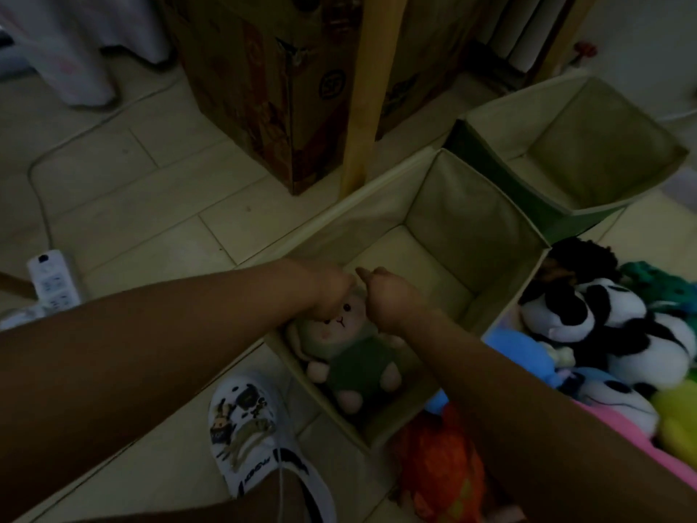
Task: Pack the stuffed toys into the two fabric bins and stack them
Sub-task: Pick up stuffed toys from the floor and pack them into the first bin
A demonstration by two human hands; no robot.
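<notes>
A green-hooded plush doll (350,356) with a pale face lies inside the near beige fabric bin (501,217), at its near corner. My left hand (328,292) and my right hand (392,300) are both down in the bin, fingers curled on the top of the doll's head. A second fabric bin (486,118), with nothing visible inside, stands behind and to the right. A pile of stuffed toys lies at the right: a black-and-white panda (611,322), a blue toy (520,352), an orange toy (441,466) and a yellow-green one (679,413).
A large cardboard box (264,88) and a wooden post (369,88) stand behind the bins. A white power strip (52,281) with its cable lies on the tiled floor at left. My patterned shoe (245,428) is beside the bin's near corner.
</notes>
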